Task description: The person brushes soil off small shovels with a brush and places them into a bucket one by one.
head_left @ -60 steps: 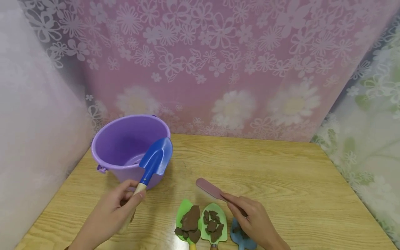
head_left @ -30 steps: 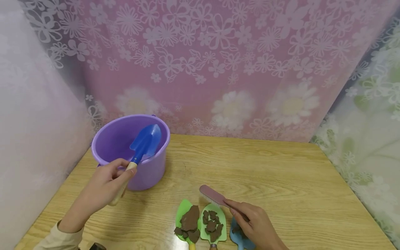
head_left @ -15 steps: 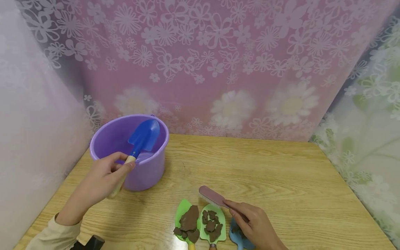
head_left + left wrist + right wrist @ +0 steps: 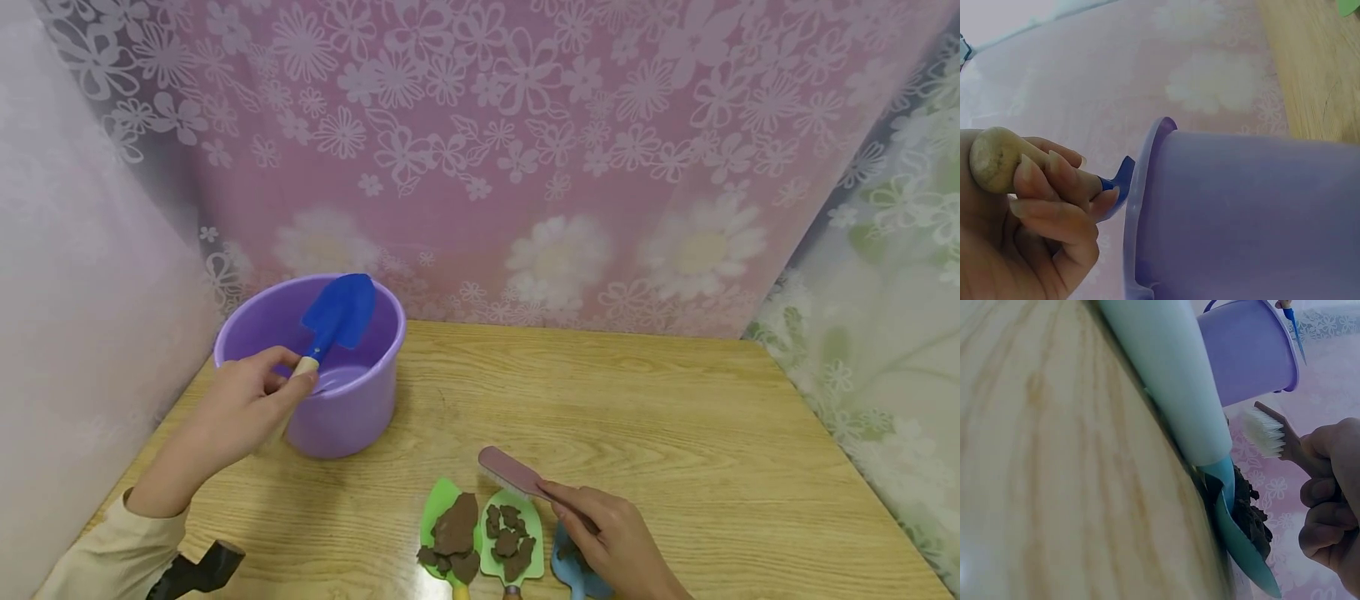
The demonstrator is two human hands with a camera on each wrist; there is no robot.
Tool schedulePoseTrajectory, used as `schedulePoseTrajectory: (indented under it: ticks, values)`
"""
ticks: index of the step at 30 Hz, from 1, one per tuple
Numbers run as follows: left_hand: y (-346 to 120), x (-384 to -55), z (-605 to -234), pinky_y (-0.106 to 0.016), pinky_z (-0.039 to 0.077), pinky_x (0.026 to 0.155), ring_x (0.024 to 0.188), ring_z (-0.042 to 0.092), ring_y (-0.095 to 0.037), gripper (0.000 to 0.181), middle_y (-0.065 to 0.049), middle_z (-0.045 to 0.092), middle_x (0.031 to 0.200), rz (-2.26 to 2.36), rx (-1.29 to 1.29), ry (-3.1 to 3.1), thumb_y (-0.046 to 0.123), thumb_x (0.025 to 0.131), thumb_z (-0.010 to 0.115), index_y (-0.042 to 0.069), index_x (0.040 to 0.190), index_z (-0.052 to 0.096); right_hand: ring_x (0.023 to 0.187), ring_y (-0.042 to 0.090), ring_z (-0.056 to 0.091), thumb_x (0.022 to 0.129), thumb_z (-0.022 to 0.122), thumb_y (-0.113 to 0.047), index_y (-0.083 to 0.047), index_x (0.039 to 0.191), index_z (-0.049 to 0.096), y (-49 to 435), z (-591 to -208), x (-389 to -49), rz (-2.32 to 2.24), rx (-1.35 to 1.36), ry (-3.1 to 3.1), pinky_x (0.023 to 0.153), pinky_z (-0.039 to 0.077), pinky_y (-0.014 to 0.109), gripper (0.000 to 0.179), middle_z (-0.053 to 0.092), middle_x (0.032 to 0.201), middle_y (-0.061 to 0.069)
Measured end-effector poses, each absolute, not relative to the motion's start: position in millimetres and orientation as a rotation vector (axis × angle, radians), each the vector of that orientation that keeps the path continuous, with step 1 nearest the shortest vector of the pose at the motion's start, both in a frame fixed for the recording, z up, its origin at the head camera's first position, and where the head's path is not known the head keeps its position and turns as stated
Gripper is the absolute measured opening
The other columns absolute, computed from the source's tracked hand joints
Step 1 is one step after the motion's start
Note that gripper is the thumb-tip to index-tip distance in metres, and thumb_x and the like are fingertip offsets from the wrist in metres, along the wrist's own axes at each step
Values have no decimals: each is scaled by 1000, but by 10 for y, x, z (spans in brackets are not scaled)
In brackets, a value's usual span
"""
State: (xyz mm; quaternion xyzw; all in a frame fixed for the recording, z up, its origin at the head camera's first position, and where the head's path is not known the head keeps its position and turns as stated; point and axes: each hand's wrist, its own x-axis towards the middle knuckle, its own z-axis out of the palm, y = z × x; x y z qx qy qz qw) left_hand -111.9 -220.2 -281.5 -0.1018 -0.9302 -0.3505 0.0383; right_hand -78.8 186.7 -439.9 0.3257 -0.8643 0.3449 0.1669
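My left hand (image 4: pixel 232 412) grips the wooden handle of a small trowel with a blue blade (image 4: pixel 341 310). That blade is over the mouth of a purple bucket (image 4: pixel 345 425); in the left wrist view the handle's rounded end (image 4: pixel 996 159) faces the camera and the bucket rim hides part of the blade. My right hand (image 4: pixel 611 537) holds a brownish-pink brush (image 4: pixel 506 468), its white bristles (image 4: pixel 1264 432) facing down, near a pale green trowel (image 4: pixel 532 521) bearing brown lumps. A bright green trowel (image 4: pixel 437 510) with larger brown pieces lies beside it. Partly under my right hand is a light blue trowel (image 4: pixel 562 550) with dark lumps.
Everything stands on a wood-grain table (image 4: pixel 675 417). A pink floral cloth (image 4: pixel 450 208) hangs behind it, with pale cloth on both sides. A black device (image 4: pixel 202 567) sits at my left sleeve (image 4: pixel 123 550).
My left hand has moved up and left, bringing the blue trowel from the bucket's front right rim to over its opening; the blade has tilted. The brush dipped slightly, then stayed nearly still.
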Motion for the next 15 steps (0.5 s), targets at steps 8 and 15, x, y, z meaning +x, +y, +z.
schedulePoseTrajectory:
  ticks: [8, 15]
  values:
    - [-2222, -1260, -2795, -29, 41, 52, 60, 53, -14, 36, 2, 66, 72, -964, -335, -2897, 32, 101, 47, 0, 102, 63, 65, -8, 47, 87, 66, 1, -11, 124, 65, 1885, -4418, -793, 993, 919, -2467, 55, 37, 8, 38, 71, 97, -2]
    - [-2228, -1371, -2754, -31, 44, 58, 67, 59, -15, 41, -2, 68, 78, -890, -303, -2995, 35, 100, 44, -1, 102, 62, 60, -9, 39, 88, 66, 0, -12, 125, 65, 1902, -4424, -802, 978, 910, -2477, 53, 35, 8, 39, 64, 82, -13]
